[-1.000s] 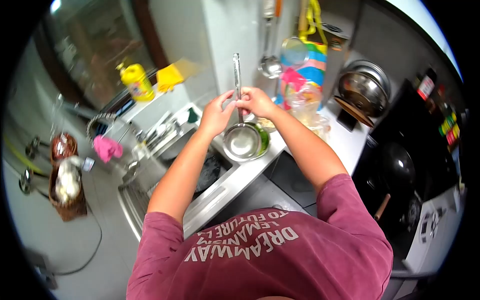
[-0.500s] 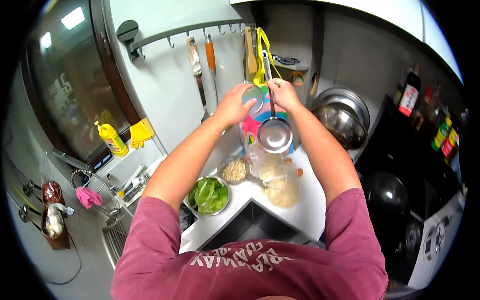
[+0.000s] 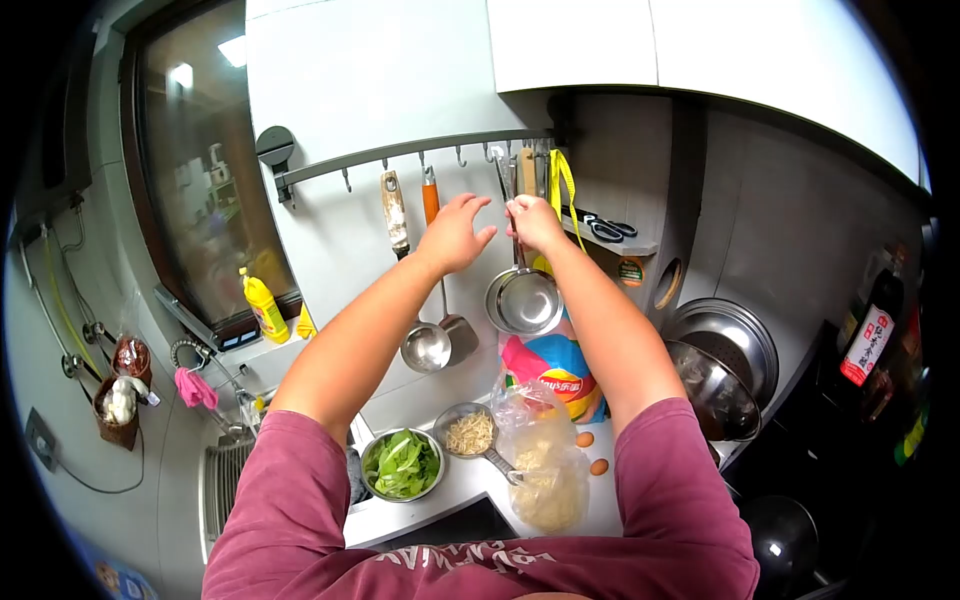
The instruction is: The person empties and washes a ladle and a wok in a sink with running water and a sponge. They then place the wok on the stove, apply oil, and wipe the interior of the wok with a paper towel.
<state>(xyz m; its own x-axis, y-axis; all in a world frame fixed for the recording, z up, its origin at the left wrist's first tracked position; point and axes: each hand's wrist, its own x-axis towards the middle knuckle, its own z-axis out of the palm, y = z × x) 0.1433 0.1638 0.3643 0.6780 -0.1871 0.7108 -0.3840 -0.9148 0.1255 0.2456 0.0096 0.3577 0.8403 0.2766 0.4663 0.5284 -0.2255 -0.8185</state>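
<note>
My right hand (image 3: 535,222) is closed around the upper handle of a metal ladle (image 3: 530,302), just under the hook rail (image 3: 400,151). The ladle hangs bowl down against the wall and overlaps another round metal utensil behind it. To the left, my left hand (image 3: 455,237) is raised with fingers apart and nothing in it. Behind that hand hang an orange-handled spatula (image 3: 431,195) and a tool with a worn pale handle (image 3: 393,208). A second ladle bowl (image 3: 426,347) and a spatula blade (image 3: 459,338) show below my left forearm.
On the counter are a bowl of green leaves (image 3: 402,466), a strainer of pale shreds (image 3: 470,434), a plastic bag of pale food (image 3: 550,490), eggs (image 3: 599,466) and a chip bag (image 3: 562,372). Scissors (image 3: 607,227) lie on the shelf; metal bowls (image 3: 712,390) stand right.
My right hand has brought the ladle up and left to the rail. My left hand has moved away from the round utensil it was touching. The view has tilted upward.
</note>
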